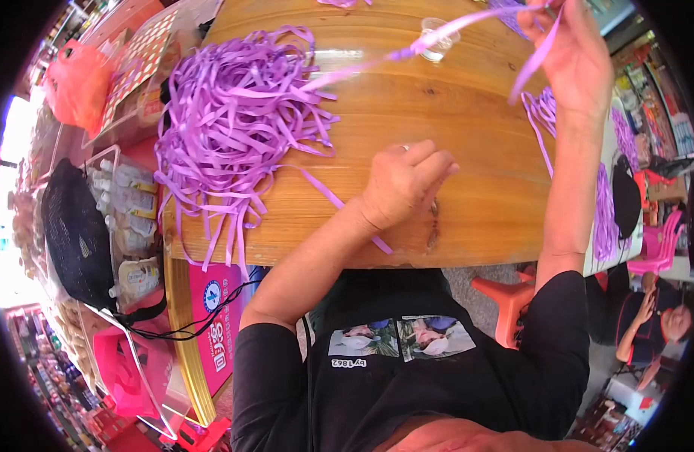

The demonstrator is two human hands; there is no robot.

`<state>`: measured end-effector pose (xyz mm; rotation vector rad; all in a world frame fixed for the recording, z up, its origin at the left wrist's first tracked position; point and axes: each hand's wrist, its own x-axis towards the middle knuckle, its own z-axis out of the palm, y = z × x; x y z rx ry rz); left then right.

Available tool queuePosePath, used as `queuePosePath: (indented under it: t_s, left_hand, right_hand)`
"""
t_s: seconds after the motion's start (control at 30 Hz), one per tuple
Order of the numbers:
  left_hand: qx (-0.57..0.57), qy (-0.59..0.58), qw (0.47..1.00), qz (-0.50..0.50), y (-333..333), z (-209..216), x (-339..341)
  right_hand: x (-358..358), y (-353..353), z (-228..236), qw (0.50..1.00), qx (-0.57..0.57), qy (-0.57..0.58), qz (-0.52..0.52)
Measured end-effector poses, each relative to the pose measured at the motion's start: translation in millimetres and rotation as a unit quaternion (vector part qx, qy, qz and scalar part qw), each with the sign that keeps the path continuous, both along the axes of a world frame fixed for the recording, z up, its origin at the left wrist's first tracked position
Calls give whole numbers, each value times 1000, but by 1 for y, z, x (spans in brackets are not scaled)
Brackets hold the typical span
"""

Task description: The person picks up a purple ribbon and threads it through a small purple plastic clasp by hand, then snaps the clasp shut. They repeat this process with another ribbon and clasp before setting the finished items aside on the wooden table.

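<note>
Raised at the far right of the table, my right hand (576,68) is closed, pinching a flat purple ribbon (467,27). One stretch of this ribbon runs left across the table toward a large tangled pile of purple ribbons (234,113); a loose end hangs below my fingers. My left hand (411,181) is curled closed, low over the middle of the table. Its palm side is hidden, so I cannot make out whether anything is in it. A single strand from the pile passes under my left forearm.
A small clear cup (439,47) stands on the wooden table (407,98). More purple ribbons (604,218) hang at the right. On the left are a black mesh bag (76,233), packed bottles (140,275) and a red plastic bag (79,84). An orange stool (505,301) and another person (648,324) are lower right.
</note>
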<state>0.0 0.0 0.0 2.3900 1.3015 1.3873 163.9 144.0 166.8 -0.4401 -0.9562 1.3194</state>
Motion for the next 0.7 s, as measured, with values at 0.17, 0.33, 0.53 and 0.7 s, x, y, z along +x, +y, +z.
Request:
queuePosePath:
  t_s: [0.17,0.33,0.53,0.7]
  left_hand:
    - [132,-61,988,46,-3,10,0]
    - [173,-104,973,116,6,27,9]
    - [-28,-167,985,-36,4,23,29]
    - [-174,-199,963,-57,-12,34,17]
  right_hand:
    - [58,2,-60,978,63,-152,129]
    - [73,-36,-78,925,125,-286,219]
    - [57,-79,-75,842,64,-415,340]
    - [67,-69,-69,828,81,-495,251]
